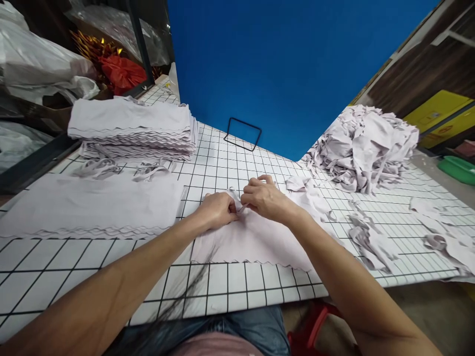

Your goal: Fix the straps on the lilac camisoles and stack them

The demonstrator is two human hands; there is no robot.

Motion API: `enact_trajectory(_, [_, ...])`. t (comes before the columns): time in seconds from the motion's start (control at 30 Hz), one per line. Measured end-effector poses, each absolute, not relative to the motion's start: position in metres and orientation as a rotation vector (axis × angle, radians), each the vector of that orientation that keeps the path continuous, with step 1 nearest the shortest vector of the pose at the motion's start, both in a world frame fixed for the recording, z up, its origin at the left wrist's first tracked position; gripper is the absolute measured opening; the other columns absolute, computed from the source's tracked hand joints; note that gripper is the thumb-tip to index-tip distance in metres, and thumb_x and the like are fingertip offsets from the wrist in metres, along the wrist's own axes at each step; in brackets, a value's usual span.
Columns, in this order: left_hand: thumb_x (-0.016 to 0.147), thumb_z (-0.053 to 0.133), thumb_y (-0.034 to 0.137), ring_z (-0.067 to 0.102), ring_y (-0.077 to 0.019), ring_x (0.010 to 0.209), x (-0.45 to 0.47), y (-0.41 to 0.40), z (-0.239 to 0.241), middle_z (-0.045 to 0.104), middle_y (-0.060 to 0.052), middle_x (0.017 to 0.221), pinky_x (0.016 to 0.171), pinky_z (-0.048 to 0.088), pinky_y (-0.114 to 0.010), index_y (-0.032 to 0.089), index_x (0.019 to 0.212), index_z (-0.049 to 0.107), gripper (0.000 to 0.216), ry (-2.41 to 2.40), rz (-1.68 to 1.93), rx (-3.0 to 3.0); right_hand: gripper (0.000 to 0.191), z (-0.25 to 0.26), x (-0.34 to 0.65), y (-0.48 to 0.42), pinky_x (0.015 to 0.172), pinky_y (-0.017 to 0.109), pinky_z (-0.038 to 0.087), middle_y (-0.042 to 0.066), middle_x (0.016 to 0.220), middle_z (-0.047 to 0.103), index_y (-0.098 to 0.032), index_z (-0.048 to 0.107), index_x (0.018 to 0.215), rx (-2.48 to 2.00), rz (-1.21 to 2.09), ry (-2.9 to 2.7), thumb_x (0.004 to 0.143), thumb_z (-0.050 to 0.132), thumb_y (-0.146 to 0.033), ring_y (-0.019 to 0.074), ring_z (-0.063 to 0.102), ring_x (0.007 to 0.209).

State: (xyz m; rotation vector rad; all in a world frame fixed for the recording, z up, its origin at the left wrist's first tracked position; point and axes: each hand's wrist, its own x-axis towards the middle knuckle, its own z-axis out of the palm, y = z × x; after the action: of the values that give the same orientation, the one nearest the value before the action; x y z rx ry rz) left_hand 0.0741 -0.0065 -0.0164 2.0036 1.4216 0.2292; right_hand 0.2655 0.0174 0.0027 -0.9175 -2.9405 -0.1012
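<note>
A pale pinkish-grey fabric piece with a wavy lower edge lies flat on the table in front of me. My left hand is closed on its upper part, fingers curled in. Close beside it, my right hand pinches the same cloth near its upper edge, where it is bunched up between both hands. The fingertips partly hide what they grip. To the left rests a low layered pile of similar fabric, with loose straps on its top edge. Behind that pile stands a taller stack of folded fabric.
A big heap of crumpled fabric scraps sits at the back right. Loose strips lie on the right of the grid-patterned table. A blue panel rises behind, with a black wire frame near its base. A red stool is below.
</note>
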Motion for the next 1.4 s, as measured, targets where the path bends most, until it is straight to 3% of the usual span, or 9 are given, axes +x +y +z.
enact_trajectory(0.13, [0.073,0.067,0.037,0.060,-0.0178,0.070,0.070,-0.006,-0.017,0.068,0.001,0.072,0.074,0.040,-0.032,0.020,0.067,0.063,0.018,1.453,0.212,2.008,0.016,0.007,0.262,0.046,0.088,0.039,0.023,0.003,0.085,0.066,-0.020,0.066,0.084,-1.021,-0.140,-2.718,0.089,0.056,-0.009,0.0202,0.049,0.091])
enact_trajectory(0.27, [0.076,0.068,0.038,0.061,-0.0230,0.083,0.074,-0.014,-0.015,0.067,-0.003,0.086,0.079,0.041,-0.037,0.019,0.082,0.060,0.021,1.559,0.242,2.192,0.006,-0.005,0.248,0.076,0.081,0.036,0.026,0.005,0.092,0.066,-0.021,0.067,0.086,-1.115,0.002,-2.495,0.089,0.061,-0.020,0.0216,0.051,0.094])
enact_trajectory(0.47, [0.086,0.062,0.026,0.055,-0.0266,0.101,0.092,-0.032,-0.026,0.060,-0.010,0.108,0.085,0.045,-0.039,0.016,0.101,0.056,0.019,1.467,0.432,2.754,0.026,-0.036,0.228,0.099,0.066,0.029,0.033,-0.003,0.061,0.053,-0.019,0.057,0.070,-1.276,0.595,-2.155,0.086,0.065,-0.038,0.0134,0.049,0.063])
enact_trajectory(0.57, [0.090,0.057,0.023,0.052,-0.0282,0.113,0.096,-0.032,-0.041,0.056,-0.013,0.121,0.093,0.045,-0.040,0.014,0.109,0.056,0.022,1.318,0.462,2.831,0.031,-0.050,0.225,0.101,0.056,0.026,0.032,-0.005,0.057,0.048,-0.020,0.056,0.070,-1.235,0.839,-1.923,0.081,0.067,-0.047,0.0113,0.043,0.055])
enact_trajectory(0.77, [0.098,0.043,0.032,0.032,-0.0341,0.141,0.097,-0.028,-0.066,0.046,-0.017,0.144,0.114,0.031,-0.049,0.012,0.131,0.052,0.040,1.364,0.394,2.829,0.028,-0.067,0.221,0.102,0.064,0.026,0.046,-0.001,0.073,0.064,-0.019,0.060,0.080,-1.062,1.128,-1.682,0.076,0.069,-0.045,0.0129,0.059,0.066])
enact_trajectory(0.93, [0.099,0.039,0.038,0.019,-0.0369,0.148,0.096,-0.027,-0.063,0.036,-0.016,0.155,0.118,0.021,-0.056,0.015,0.145,0.043,0.052,1.415,0.250,2.724,0.018,-0.067,0.218,0.100,0.068,0.026,0.045,-0.003,0.073,0.066,-0.020,0.061,0.081,-1.215,0.931,-1.867,0.080,0.065,-0.038,0.0115,0.059,0.065])
enact_trajectory(1.1, [0.099,0.035,0.043,0.011,-0.0401,0.149,0.093,-0.024,-0.055,0.029,-0.013,0.159,0.117,0.018,-0.061,0.019,0.150,0.038,0.057,1.412,0.127,2.623,0.012,-0.063,0.218,0.098,0.076,0.030,0.040,-0.001,0.072,0.067,-0.020,0.062,0.073,-1.431,0.603,-2.022,0.080,0.063,-0.030,0.0161,0.060,0.077])
enact_trajectory(1.4, [0.098,0.035,0.046,0.014,-0.0379,0.149,0.088,-0.021,-0.058,0.026,-0.010,0.161,0.116,0.018,-0.063,0.025,0.150,0.038,0.057,1.384,0.173,2.641,0.006,-0.055,0.225,0.097,0.073,0.030,0.037,0.002,0.080,0.069,-0.021,0.060,0.077,-1.591,0.501,-2.008,0.082,0.059,-0.022,0.0199,0.059,0.084])
